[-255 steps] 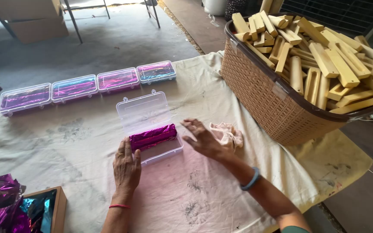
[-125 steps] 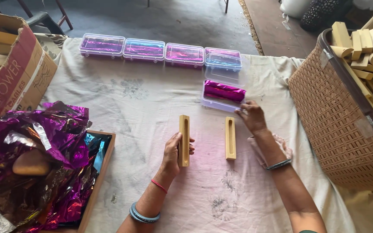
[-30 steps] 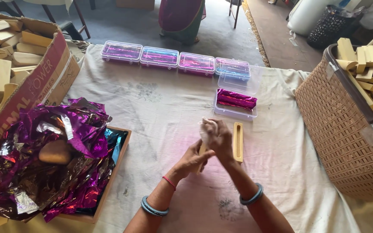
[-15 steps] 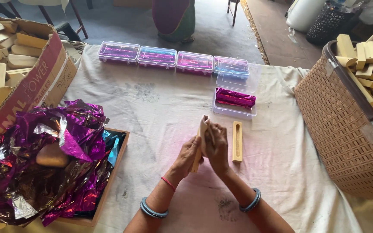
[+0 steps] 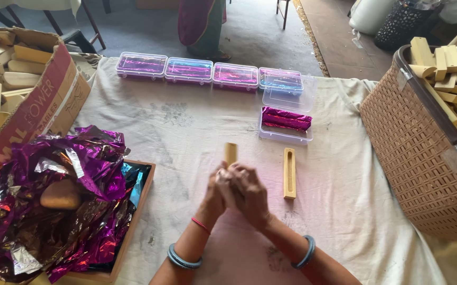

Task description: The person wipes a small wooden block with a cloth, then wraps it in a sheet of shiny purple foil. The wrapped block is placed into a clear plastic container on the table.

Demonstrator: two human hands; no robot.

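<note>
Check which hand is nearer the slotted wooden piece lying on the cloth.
Right. The right hand sits just beside the slotted wooden piece; the left hand is behind it, farther away.

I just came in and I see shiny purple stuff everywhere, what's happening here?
A person's left hand and right hand are clasped together around a wooden stick, its top poking out. A second wooden piece lies beside them on the cloth-covered table. An open clear box holds purple-wrapped pieces, four closed boxes sit in a row behind, and crinkled purple foil is heaped at the left.

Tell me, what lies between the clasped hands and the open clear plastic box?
Only bare cream cloth, seen in the head view, separates the hands from the open clear box.
</note>
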